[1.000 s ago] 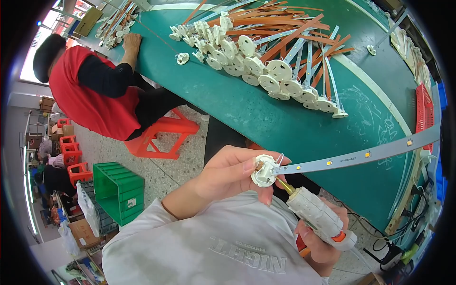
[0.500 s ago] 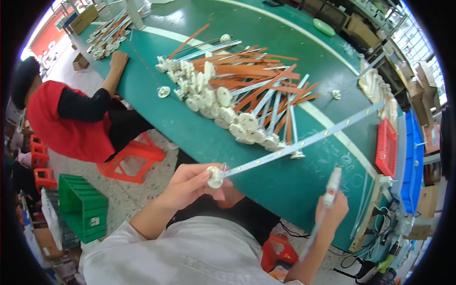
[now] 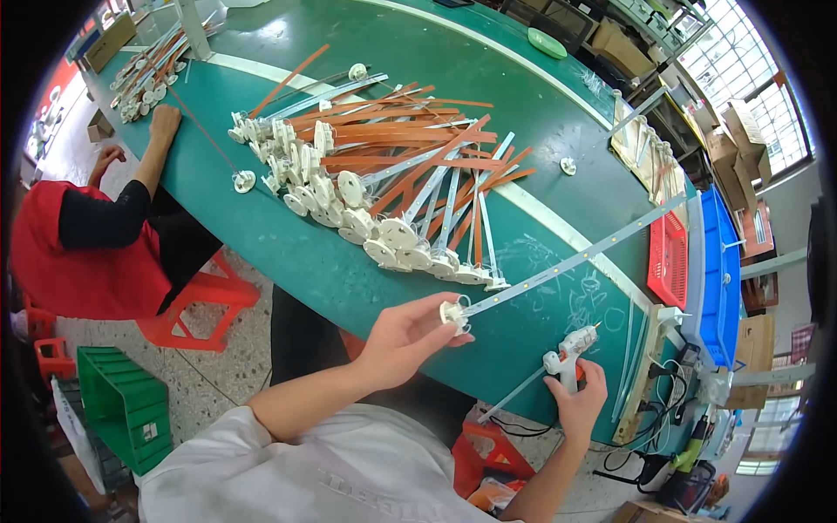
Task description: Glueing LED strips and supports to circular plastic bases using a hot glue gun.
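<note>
My left hand [image 3: 405,344] pinches the round white end cap [image 3: 454,315] of an LED strip [image 3: 575,259]. The strip slants up and away to the right over the green table. Thin clear wire loops show at the cap. My right hand [image 3: 580,403] is around the handle of a white hot glue gun [image 3: 571,350], thumb on one side and fingers on the other. The gun's nozzle points up and right, and a long glue stick [image 3: 513,397] trails from its back. Beyond my left hand lies a heap of white round caps [image 3: 384,240] with LED and orange strips.
A red basket [image 3: 668,261] and a blue tray [image 3: 720,279] stand at the right edge, near cables [image 3: 667,410]. At the left, a co-worker in red [image 3: 83,253] sits by another strip pile [image 3: 148,83]. A green crate [image 3: 126,410] stands on the floor.
The view has shifted right. My right hand has tilted the glue gun so it shows side-on, nozzle toward the upper right. My left hand still holds the LED strip's cap.
</note>
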`<state>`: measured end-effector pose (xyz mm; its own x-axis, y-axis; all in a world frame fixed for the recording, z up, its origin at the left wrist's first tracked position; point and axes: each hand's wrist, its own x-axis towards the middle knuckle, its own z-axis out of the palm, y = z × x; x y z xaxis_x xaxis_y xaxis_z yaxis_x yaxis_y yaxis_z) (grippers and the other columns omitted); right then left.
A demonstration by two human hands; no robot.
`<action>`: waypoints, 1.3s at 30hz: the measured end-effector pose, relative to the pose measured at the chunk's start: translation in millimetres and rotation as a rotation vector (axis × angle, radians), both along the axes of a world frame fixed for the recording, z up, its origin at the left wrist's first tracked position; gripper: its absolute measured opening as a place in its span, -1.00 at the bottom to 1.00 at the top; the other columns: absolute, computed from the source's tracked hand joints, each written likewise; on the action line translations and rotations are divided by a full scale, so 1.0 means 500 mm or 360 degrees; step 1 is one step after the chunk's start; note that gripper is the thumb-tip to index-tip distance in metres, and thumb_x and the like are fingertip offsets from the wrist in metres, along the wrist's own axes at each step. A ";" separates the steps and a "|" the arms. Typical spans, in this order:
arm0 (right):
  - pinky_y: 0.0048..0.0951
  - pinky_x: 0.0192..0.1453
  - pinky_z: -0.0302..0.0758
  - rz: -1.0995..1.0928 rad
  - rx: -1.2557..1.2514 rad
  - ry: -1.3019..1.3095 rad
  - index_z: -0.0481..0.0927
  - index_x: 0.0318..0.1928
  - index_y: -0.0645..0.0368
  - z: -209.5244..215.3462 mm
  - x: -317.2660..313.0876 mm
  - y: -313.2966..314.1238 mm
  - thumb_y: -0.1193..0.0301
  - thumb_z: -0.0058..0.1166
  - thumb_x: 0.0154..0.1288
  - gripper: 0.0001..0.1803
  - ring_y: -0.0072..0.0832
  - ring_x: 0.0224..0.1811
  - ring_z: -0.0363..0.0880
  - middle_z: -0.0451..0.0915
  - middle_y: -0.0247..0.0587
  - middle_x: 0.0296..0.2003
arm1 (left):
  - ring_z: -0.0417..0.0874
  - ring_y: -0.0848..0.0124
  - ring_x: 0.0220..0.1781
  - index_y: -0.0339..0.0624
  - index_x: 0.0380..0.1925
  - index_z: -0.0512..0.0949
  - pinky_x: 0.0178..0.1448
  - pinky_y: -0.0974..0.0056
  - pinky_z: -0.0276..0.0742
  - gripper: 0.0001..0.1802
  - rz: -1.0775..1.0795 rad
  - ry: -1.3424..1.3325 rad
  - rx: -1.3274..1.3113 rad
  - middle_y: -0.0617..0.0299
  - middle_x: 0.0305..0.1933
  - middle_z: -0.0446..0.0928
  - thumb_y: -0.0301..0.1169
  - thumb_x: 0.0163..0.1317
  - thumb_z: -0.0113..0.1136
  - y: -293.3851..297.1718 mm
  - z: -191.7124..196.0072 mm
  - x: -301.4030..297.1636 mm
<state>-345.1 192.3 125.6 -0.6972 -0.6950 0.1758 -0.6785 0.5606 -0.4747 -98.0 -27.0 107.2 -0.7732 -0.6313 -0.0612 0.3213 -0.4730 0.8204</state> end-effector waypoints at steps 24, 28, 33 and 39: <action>-0.57 -0.18 0.54 -0.0116 -0.0961 0.0065 0.69 -0.12 0.30 0.056 -0.241 -0.426 0.45 0.25 0.37 -0.83 -0.59 -0.29 0.70 0.74 -0.24 -0.35 | 0.60 0.16 -0.36 -0.23 -0.36 0.65 -0.28 0.20 0.57 -0.71 0.1014 -0.0348 -0.2201 0.18 -0.35 0.59 -0.47 -0.15 0.49 -0.054 -0.013 0.091; -0.46 -0.17 0.58 -0.0286 -0.0713 0.0449 0.73 -0.16 0.21 0.013 -0.421 -0.502 0.34 0.29 0.31 -0.80 -0.46 -0.31 0.77 0.77 -0.17 -0.40 | 0.52 0.18 -0.47 -0.22 -0.48 0.54 -0.39 0.19 0.45 -0.80 0.1228 -0.0625 -0.2555 0.21 -0.50 0.48 -0.54 -0.11 0.40 -0.130 -0.024 0.146; -0.32 -0.16 0.60 -0.0286 -0.0623 0.0436 0.75 -0.22 0.12 -0.024 -0.461 -0.577 0.32 0.29 0.26 -0.83 -0.28 -0.32 0.77 0.77 -0.16 -0.37 | 0.49 0.16 -0.53 -0.25 -0.51 0.51 -0.43 0.19 0.40 -0.82 0.1332 -0.0881 -0.2385 0.14 -0.55 0.45 -0.65 -0.10 0.33 -0.168 -0.063 0.147; -0.35 -0.15 0.60 -0.0306 -0.0508 0.0327 0.76 -0.21 0.13 -0.040 -0.487 -0.588 0.30 0.32 0.24 -0.81 -0.36 -0.33 0.77 0.78 -0.16 -0.37 | 0.50 0.16 -0.53 -0.27 -0.53 0.51 -0.42 0.20 0.41 -0.84 0.1332 -0.0862 -0.2312 0.14 -0.56 0.47 -0.64 -0.11 0.32 -0.172 -0.062 0.138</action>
